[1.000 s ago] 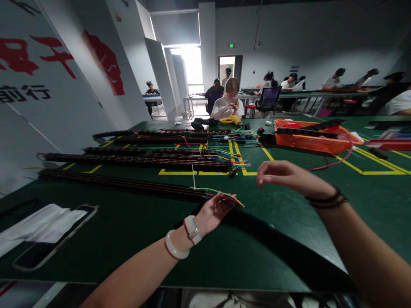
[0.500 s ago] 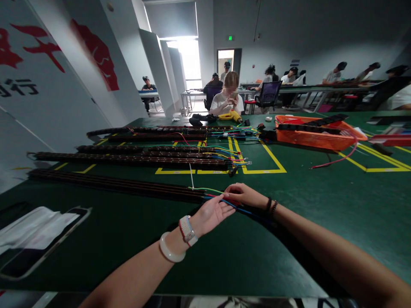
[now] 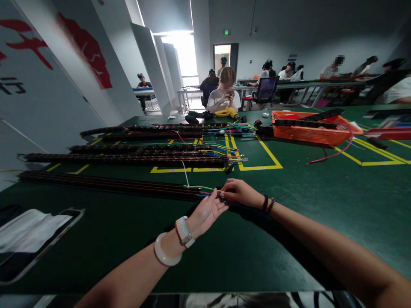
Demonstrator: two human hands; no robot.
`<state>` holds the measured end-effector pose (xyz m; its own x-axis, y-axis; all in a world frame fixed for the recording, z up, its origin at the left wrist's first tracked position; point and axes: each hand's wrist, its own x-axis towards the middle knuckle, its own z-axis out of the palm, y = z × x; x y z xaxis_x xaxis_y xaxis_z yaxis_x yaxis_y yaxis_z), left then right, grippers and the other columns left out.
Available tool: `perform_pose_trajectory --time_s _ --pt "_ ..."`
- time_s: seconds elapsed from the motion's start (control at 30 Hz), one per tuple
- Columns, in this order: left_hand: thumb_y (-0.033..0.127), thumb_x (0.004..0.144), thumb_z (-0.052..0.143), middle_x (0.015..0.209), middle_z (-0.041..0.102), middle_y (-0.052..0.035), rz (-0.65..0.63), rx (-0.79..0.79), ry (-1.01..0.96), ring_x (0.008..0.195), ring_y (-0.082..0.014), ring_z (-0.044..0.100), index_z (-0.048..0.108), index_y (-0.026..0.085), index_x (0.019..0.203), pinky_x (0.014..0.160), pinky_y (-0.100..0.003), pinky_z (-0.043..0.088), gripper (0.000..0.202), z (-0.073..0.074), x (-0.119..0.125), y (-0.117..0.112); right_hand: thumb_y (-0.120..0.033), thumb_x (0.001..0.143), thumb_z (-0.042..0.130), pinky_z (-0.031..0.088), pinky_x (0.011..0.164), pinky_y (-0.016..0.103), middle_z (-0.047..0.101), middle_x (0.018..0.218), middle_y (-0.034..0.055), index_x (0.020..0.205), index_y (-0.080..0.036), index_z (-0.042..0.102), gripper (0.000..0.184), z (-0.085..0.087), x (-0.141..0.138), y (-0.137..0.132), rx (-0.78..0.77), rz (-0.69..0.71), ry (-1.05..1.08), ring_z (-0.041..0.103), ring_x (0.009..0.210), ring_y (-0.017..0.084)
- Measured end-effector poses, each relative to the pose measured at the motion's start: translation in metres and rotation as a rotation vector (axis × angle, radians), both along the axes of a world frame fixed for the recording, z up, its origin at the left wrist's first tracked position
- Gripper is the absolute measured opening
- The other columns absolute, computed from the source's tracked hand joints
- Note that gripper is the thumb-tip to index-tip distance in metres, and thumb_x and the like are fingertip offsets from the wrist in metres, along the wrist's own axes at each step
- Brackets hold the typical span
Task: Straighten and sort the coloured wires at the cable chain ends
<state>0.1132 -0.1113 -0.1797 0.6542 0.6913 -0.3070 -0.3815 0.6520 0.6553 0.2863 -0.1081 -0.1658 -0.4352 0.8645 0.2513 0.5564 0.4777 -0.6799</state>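
Observation:
A long black harness (image 3: 105, 183) lies across the near part of the table, with green, red and blue wires (image 3: 205, 191) coming out of its right end. A white cable tie (image 3: 186, 174) stands up near that end. My right hand (image 3: 242, 193) is closed, its fingertips bent round the wires just past the harness end. Palm up beside it, my left hand (image 3: 205, 211) has its fingers stretched out under the right fingertips and its thumb raised by the wires. The wire ends are hidden behind my hands.
More black harnesses (image 3: 128, 158) with coloured wire ends lie farther back. An orange basket (image 3: 311, 133) stands at the back right, near a yellow heat gun (image 3: 227, 113). At the left lies a phone (image 3: 41, 246) with white paper on it. A person (image 3: 224, 96) sits opposite.
The view has shifted slightly. My left thumb has risen from the wires, and my right hand is closed around them a little nearer the harness end.

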Motion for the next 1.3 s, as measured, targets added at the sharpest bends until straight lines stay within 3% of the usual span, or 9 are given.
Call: perform_pose_trajectory --time_s 0.13,0.33,0.5,0.7,0.77,0.9,1.03,1.17,1.3 --pt "0.024 0.09 0.047 0.112 0.062 -0.0125 0.076 -0.03 -0.014 0.109 -0.0175 0.057 0.055 0.013 0.102 0.102 -0.034 0.039 0.018 0.001 0.002 0.0 -0.035 0.089 0.05 0.04 0.063 0.022 0.06 0.081 0.0048 0.094 -0.015 0.069 0.027 0.005 -0.002 -0.003 0.04 0.004 -0.114 0.053 0.069 0.012" --pt "0.032 0.092 0.043 0.087 0.065 -0.0085 0.081 -0.104 -0.016 0.087 -0.0161 0.064 0.055 0.013 0.1 0.095 -0.036 0.044 0.023 0.005 0.002 0.001 -0.038 0.088 0.052 0.039 0.066 0.023 0.06 0.082 0.0047 0.095 -0.015 0.065 0.027 0.004 -0.009 -0.005 0.059 -0.004 -0.159 0.052 0.073 0.013" --pt "0.036 0.092 0.04 0.097 0.065 -0.0141 0.034 -0.106 0.001 0.095 -0.0207 0.064 0.053 0.01 0.102 0.094 -0.038 0.045 0.031 0.008 0.001 0.0 -0.045 0.084 0.053 0.032 0.053 0.021 0.057 0.07 0.0 0.082 -0.013 0.062 0.033 0.002 -0.013 0.007 -0.137 -0.044 -0.168 0.046 0.059 0.009" --pt "0.038 0.094 0.032 0.105 0.064 -0.0182 0.031 -0.096 0.035 0.097 -0.0233 0.064 0.052 0.007 0.106 0.093 -0.04 0.044 0.039 0.016 0.004 -0.002 -0.047 0.082 0.052 0.026 0.047 0.02 0.054 0.06 -0.0031 0.077 -0.01 0.064 0.038 0.009 -0.017 0.026 -0.334 0.108 -0.241 0.039 0.051 0.006" --pt "0.04 0.093 0.033 0.101 0.065 -0.017 0.037 -0.104 0.019 0.094 -0.0218 0.064 0.054 0.008 0.103 0.093 -0.039 0.044 0.039 0.016 0.004 -0.003 -0.043 0.085 0.051 0.026 0.049 0.02 0.055 0.06 -0.0021 0.073 -0.01 0.064 0.038 0.012 -0.02 0.025 -0.234 0.091 -0.297 0.039 0.051 0.006" --pt "0.039 0.092 0.037 0.084 0.067 -0.0115 0.102 -0.12 -0.006 0.082 -0.0188 0.065 0.058 0.011 0.088 0.085 -0.035 0.048 0.036 0.012 0.004 -0.003 -0.031 0.087 0.051 0.031 0.061 0.024 0.061 0.072 0.0032 0.07 -0.013 0.066 0.029 0.018 -0.03 0.01 0.149 0.006 -0.539 0.048 0.066 0.011" --pt "0.028 0.092 0.042 0.073 0.066 -0.0043 0.216 -0.147 0.01 0.067 -0.0134 0.063 0.058 0.015 0.078 0.072 -0.028 0.05 0.025 0.005 0.006 -0.001 -0.017 0.085 0.051 0.033 0.07 0.03 0.063 0.084 0.0083 0.08 -0.013 0.066 0.017 0.018 -0.044 -0.009 0.415 -0.02 -0.836 0.051 0.08 0.018" --pt "0.022 0.091 0.044 0.072 0.065 -0.0028 0.234 -0.149 0.003 0.063 -0.0106 0.06 0.059 0.014 0.075 0.069 -0.025 0.049 0.023 0.001 0.007 0.001 -0.013 0.086 0.048 0.034 0.072 0.032 0.061 0.089 0.0114 0.093 -0.011 0.064 0.018 0.016 -0.049 -0.025 0.467 -0.067 -0.947 0.05 0.084 0.021" --pt "0.02 0.091 0.044 0.074 0.065 -0.0063 0.169 -0.097 0.004 0.063 -0.0115 0.06 0.061 0.011 0.076 0.071 -0.027 0.049 0.025 0.001 0.005 0.0 -0.024 0.088 0.05 0.034 0.075 0.031 0.06 0.092 0.0102 0.096 -0.015 0.064 0.019 0.024 -0.037 -0.038 0.369 -0.14 -0.903 0.05 0.086 0.02"
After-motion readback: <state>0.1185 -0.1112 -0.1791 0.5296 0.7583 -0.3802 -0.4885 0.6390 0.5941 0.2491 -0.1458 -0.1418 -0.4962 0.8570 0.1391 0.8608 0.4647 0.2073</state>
